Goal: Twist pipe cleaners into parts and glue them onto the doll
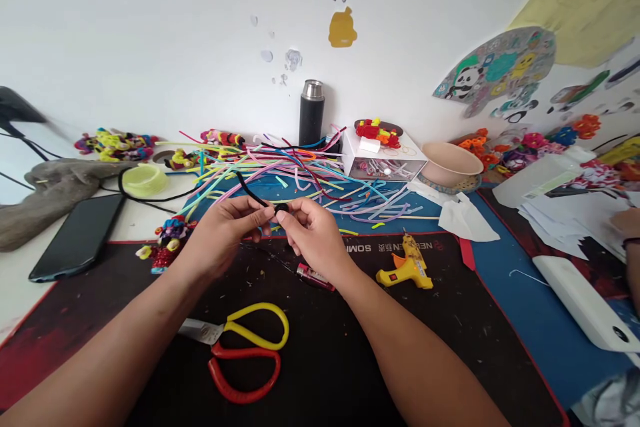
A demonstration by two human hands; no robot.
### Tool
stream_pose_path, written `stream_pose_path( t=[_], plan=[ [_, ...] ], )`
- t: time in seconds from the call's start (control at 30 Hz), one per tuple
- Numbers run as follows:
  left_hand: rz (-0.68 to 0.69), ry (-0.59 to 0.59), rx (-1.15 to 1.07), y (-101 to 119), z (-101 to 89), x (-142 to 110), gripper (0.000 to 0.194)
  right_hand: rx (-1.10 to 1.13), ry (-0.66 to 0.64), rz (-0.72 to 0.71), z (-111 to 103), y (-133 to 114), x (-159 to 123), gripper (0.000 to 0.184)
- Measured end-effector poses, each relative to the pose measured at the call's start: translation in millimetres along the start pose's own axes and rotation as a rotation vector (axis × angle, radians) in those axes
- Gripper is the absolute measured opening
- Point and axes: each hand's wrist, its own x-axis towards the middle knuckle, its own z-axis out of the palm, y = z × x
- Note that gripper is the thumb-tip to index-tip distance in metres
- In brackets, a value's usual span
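Note:
A black pipe cleaner (250, 189) is pinched between my two hands over the dark desk mat (330, 360). Its free end sticks up to the left, and the other end is bunched into a small coil at my fingertips. My left hand (233, 223) grips it with thumb and forefinger. From the other side my right hand (313, 230) pinches the coiled part. Below my hands lie scissors (250, 343) with one yellow and one red handle. A pink lighter (315, 276) lies partly under my right wrist. Left of my left wrist is a small pipe-cleaner figure (167, 240).
Many loose coloured pipe cleaners (280, 167) spread behind my hands. A yellow glue gun (407, 267) lies to the right, a phone (77, 237) to the left. A black thermos (311, 113), a white box (385, 160) and a pink bowl (453, 163) stand near the wall.

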Motion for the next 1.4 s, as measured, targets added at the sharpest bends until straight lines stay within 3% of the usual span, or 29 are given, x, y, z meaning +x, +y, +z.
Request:
stream_pose_path(
  t=[0.13, 0.3, 0.57, 0.77, 0.93, 1.13, 1.4],
  plan=[
    [-0.026, -0.021, -0.027, -7.8, 0.0, 2.1, 0.043, 0.032, 0.015, 0.014, -0.5, -3.0, 0.4, 0.027],
    [0.068, -0.010, 0.122, -13.2, -10.8, 5.5, 0.041, 0.007, 0.015, 0.042, -0.6, -1.6, 0.3, 0.024],
    [0.206, -0.017, 0.457, 6.8, -17.2, -1.4, 0.034, -0.241, -0.013, -0.025, -3.1, -1.8, -0.2, 0.016],
    [0.195, -0.174, 0.610, 7.2, -25.1, 4.3, 0.036, -0.492, -0.078, -0.061, -2.3, 0.3, -0.9, 0.017],
    [0.120, -0.121, 0.453, 9.2, -19.9, 2.9, 0.042, -0.337, -0.031, -0.006, -0.8, 2.0, 0.6, 0.012],
    [0.024, -0.102, 0.193, 3.0, -9.3, 3.8, 0.049, -0.100, -0.029, 0.041, -3.7, 2.1, 2.2, 0.021],
    [0.076, -0.058, 0.228, -6.5, -26.7, 10.1, 0.053, -0.204, -0.067, 0.088, -9.4, -8.8, 1.9, 0.016]
  ],
)
